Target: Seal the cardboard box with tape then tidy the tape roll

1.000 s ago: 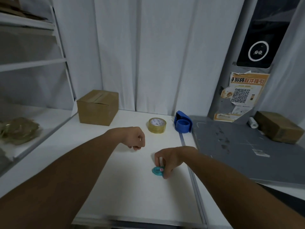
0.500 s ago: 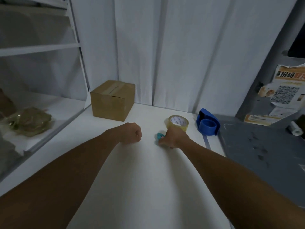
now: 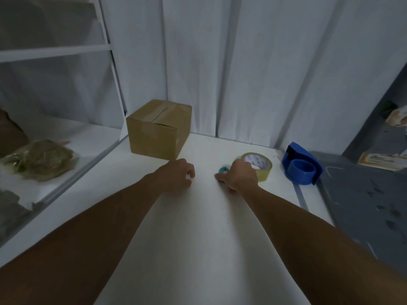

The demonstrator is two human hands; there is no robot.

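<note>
Since a second ago my right hand (image 3: 239, 176) has carried the small teal item (image 3: 224, 169) from the near middle of the white table (image 3: 198, 249) up to the far side, just left of the tape roll (image 3: 257, 165). Fingers curled over the teal item, pressing it at the tabletop; the hand's back overlaps the roll's near edge, contact unclear. Left hand (image 3: 179, 172) in a loose fist, empty as far as I can tell, resting on the table. Cardboard box (image 3: 158, 133) in the far left corner, flaps closed, tape strip along the top seam. Blue tape dispenser (image 3: 301, 165) right of the roll, apart from it.
</note>
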